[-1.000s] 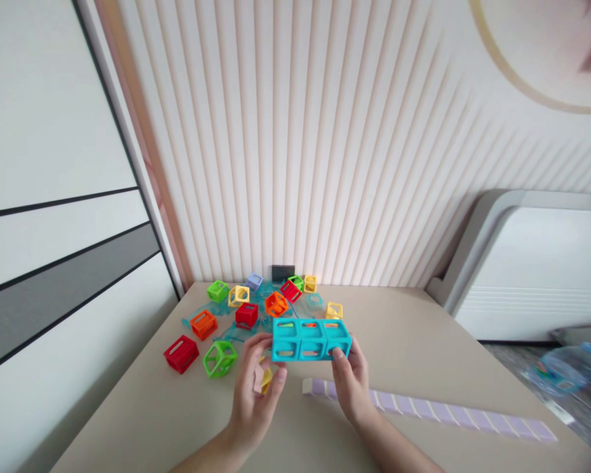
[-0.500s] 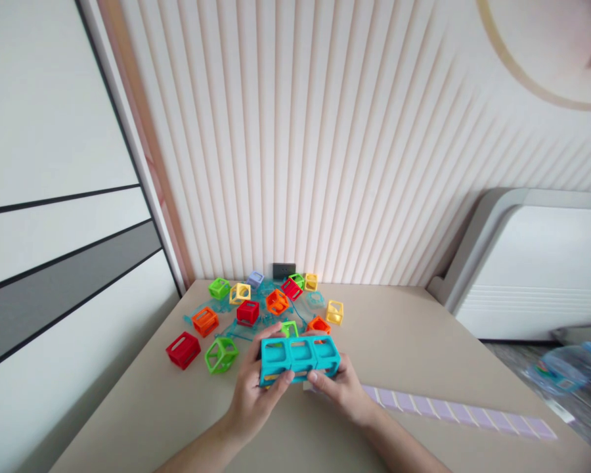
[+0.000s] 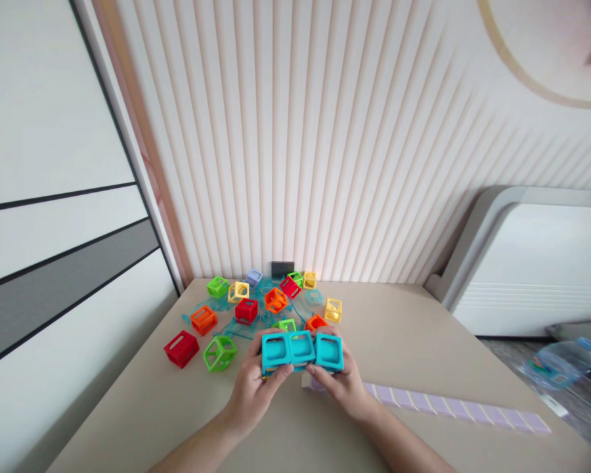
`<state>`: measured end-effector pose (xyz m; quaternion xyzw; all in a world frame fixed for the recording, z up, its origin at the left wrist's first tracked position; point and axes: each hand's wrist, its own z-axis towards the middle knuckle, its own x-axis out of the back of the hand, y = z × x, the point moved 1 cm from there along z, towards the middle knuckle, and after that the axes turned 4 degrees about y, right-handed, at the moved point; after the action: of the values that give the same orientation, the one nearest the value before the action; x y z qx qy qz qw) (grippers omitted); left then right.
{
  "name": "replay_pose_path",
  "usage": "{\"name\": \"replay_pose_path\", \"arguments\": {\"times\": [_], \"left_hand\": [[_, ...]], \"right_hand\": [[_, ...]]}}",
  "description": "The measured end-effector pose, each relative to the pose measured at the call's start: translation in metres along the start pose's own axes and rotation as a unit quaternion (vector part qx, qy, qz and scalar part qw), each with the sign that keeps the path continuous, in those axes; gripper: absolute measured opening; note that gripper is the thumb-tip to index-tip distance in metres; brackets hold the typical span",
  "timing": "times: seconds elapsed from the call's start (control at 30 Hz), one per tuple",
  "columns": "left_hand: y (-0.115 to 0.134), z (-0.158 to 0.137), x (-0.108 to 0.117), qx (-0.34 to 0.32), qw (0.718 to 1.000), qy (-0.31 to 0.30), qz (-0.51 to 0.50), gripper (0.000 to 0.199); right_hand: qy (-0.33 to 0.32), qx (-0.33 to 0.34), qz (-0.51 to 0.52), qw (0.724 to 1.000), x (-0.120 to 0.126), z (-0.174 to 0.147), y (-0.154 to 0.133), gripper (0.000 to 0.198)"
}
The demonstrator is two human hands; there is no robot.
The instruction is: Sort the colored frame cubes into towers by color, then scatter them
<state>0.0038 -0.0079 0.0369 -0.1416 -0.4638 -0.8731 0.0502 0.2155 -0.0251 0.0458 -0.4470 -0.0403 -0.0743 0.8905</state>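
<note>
Three turquoise open-frame cube blocks [image 3: 301, 347] are side by side in a row above the table. My left hand [image 3: 253, 387] grips the left end, thumb along the lower front edge. My right hand [image 3: 342, 387] is closed around the right-end cube [image 3: 329, 352], which sits slightly turned and stepped from the other two. Whether it is still joined to the middle cube I cannot tell. A sliver of yellow shows under the left end, mostly hidden. Just behind the row lie a green cube [image 3: 286, 325] and an orange cube [image 3: 316, 322].
Red [image 3: 182, 349], green [image 3: 220, 353], orange [image 3: 203, 320] and yellow [image 3: 333, 309] cubes lie scattered among clear blue plastic pieces [image 3: 236, 330]. A purple segmented strip [image 3: 438, 407] runs along the right front. Behind stands a ribbed wall [image 3: 295, 131]; a bottle [image 3: 564, 362] is beyond the right edge.
The turquoise row has tilted so its recessed faces turn toward me. The right-end cube has shifted out of line, with a small gap opening beside the middle cube.
</note>
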Motion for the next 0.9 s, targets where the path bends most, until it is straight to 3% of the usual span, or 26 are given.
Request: {"name": "replay_pose_path", "arguments": {"times": [0.1,0.37,0.53,0.7,0.8,0.9], "left_hand": [[0.002,0.001,-0.001,0.004,1.000,0.004,0.000,0.024],[0.010,0.004,-0.001,-0.030,0.999,0.007,0.011,0.024],[0.012,0.003,-0.004,-0.022,1.000,0.014,-0.018,0.022],[0.009,0.011,0.004,0.037,0.995,0.087,-0.016,0.029],[0.007,0.025,0.024,0.000,0.986,0.153,0.063,0.027],[0.002,0.039,0.046,-0.054,0.969,0.186,0.154,0.024]], "right_hand": [[0.003,-0.006,0.003,1.000,0.001,-0.001,-0.001,0.037],[0.019,0.022,-0.049,0.998,0.004,-0.010,0.012,0.052],[0.061,0.080,-0.093,0.991,0.009,-0.013,0.008,0.062],[0.039,0.129,-0.092,0.987,0.016,-0.016,0.001,0.066],[0.083,0.095,-0.072,0.989,0.015,-0.017,0.007,0.064],[0.087,0.072,-0.074,0.991,0.011,-0.015,0.012,0.060]]}}
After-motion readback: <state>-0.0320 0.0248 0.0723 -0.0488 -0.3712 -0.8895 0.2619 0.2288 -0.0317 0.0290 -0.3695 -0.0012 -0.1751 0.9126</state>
